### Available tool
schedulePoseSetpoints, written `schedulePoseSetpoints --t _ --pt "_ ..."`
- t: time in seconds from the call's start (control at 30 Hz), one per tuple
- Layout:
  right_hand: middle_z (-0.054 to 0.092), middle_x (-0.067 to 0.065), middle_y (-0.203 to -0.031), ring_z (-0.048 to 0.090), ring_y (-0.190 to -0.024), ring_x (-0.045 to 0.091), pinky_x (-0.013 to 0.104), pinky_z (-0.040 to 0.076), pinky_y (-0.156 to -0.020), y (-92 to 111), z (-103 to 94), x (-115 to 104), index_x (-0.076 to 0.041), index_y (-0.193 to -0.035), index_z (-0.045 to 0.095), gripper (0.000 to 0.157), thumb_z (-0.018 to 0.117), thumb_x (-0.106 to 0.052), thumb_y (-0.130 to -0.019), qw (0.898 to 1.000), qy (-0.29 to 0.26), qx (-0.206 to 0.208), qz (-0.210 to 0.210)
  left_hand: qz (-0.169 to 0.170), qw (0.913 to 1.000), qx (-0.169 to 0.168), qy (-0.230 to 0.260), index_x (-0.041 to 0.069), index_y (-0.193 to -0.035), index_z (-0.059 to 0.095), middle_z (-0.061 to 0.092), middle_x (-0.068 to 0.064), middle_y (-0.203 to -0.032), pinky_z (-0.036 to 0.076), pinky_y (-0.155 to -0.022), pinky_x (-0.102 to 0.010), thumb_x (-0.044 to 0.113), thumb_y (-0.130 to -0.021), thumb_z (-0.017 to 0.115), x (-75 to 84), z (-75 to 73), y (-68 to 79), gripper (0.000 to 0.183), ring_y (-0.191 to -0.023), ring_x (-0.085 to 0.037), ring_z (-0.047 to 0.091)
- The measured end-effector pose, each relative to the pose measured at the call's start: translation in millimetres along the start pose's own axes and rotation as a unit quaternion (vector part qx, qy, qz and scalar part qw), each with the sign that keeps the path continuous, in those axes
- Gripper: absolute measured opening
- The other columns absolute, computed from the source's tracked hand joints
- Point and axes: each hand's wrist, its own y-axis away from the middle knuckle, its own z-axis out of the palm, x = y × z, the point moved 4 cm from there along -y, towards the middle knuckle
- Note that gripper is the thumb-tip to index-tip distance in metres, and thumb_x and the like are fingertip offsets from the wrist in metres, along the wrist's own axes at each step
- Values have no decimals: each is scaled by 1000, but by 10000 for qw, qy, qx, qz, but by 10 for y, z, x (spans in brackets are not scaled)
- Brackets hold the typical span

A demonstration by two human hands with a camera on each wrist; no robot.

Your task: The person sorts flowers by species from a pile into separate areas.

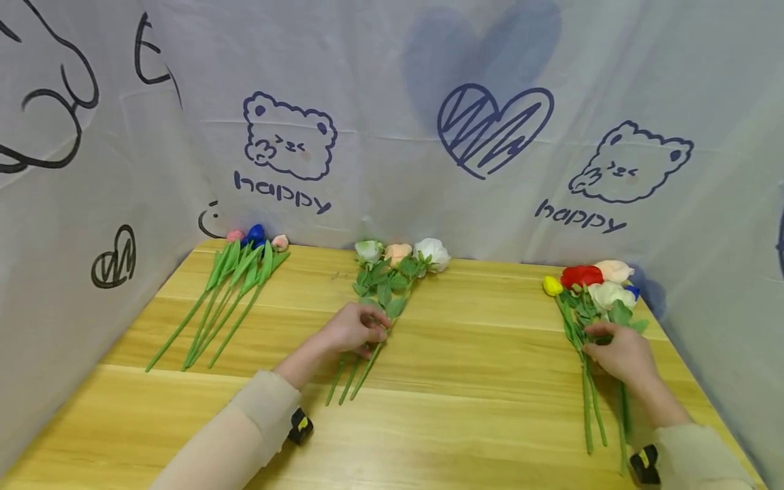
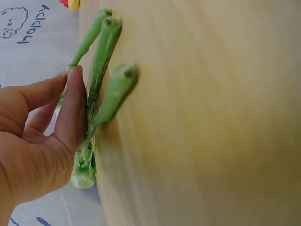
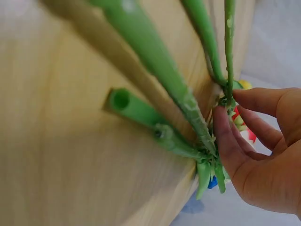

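Note:
My left hand reaches over the middle group of artificial flowers, where a green rose, a peach rose and a white rose lie with their stems toward me. Its thumb and fingers pinch a green stem on the right side of that group. At the right group, my right hand pinches a thin stem just below the leaves. That group has a yellow tulip, a red rose, a peach rose, a cream rose and a blue flower.
On the left of the wooden table lie long-stemmed tulips: a blue one between a pink one and a pale pink one. A white cloth printed with bears and hearts hangs behind and beside the table.

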Motion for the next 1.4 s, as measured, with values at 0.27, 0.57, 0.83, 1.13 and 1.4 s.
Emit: schedulePoseSetpoints --t 0.27,0.57,0.83,1.13,1.4 --pt "69 31 -110 72 -75 25 38 60 -67 -93 6 51 11 -123 65 40 72 -14 -93 9996 -201 -144 116 4 9997 -86 -220 -1 -114 75 66 -11 -91 63 -60 -32 -3 -96 71 8 11 11 19 -72 -18 63" --pt "57 40 -122 73 -67 21 36 64 -62 -153 22 88 18 -132 56 44 66 -2 -94 9896 -1251 -521 479 18 9991 -140 -408 -2 -114 76 68 -10 -90 63 -61 -32 -2 -96 71 58 20 40 19 -70 -17 63" --pt "58 33 -119 72 -74 19 35 65 -68 -91 11 94 19 -141 49 48 62 -1 -99 9780 -1931 -598 519 -54 9994 -4 -327 -2 -116 76 69 -12 -96 63 -62 -32 -2 -97 71 76 13 50 20 -73 -18 65" --pt "41 35 -152 74 -74 14 33 65 -70 29 11 -18 8 -151 46 53 62 -11 -104 9696 -2384 -140 534 -48 9993 114 -351 0 -118 76 73 -10 -102 65 -69 -35 -2 -96 71 75 18 70 22 -84 -20 72" --pt "36 25 -157 72 -79 7 30 64 -76 106 60 -373 4 -149 51 51 66 -13 -103 9424 -3302 535 86 290 9991 310 -9 -1 -123 73 72 -14 -109 65 -73 -37 1 -97 70 144 13 142 26 -87 -27 73"
